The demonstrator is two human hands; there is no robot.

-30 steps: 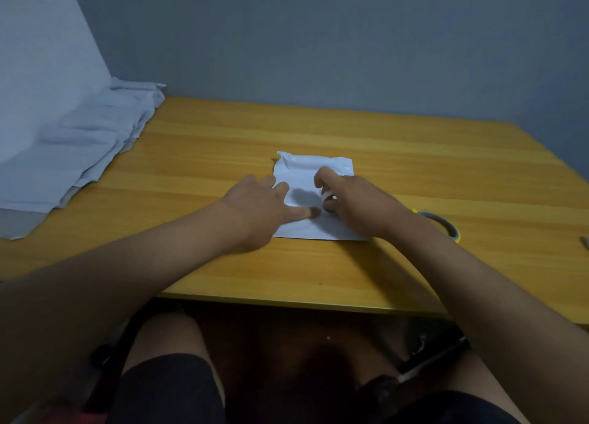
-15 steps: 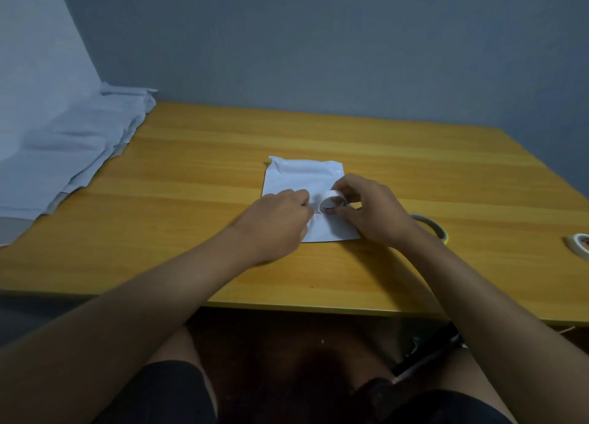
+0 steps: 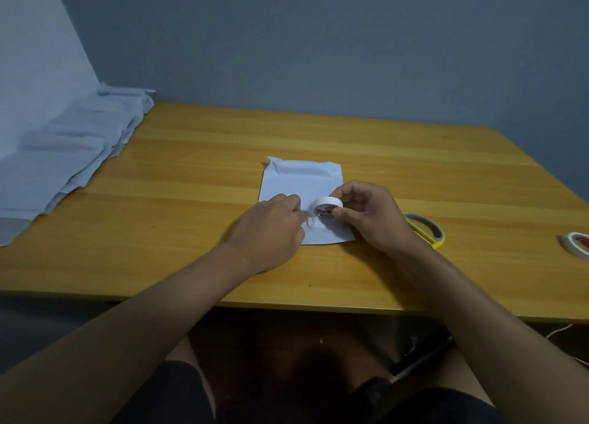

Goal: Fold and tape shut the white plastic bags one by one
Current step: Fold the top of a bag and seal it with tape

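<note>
So the folded white plastic bag (image 3: 301,181) is lying flat mid-table, nearer the front edge, but I'd say it's not taped yet. Right hand (image 3: 371,214) has its fingers and thumb clamped around a small tape roll (image 3: 328,207) just over the bag. Left hand (image 3: 271,229) has fingertips bunched at the roll, probably picking up the tape end; can't tell if it's got any. Pile of bags (image 3: 68,156) at the table's (image 3: 191,168) left edge still to do. Scissors (image 3: 425,229) and a second tape roll (image 3: 577,243) sit off right, nothing blocking.
</note>
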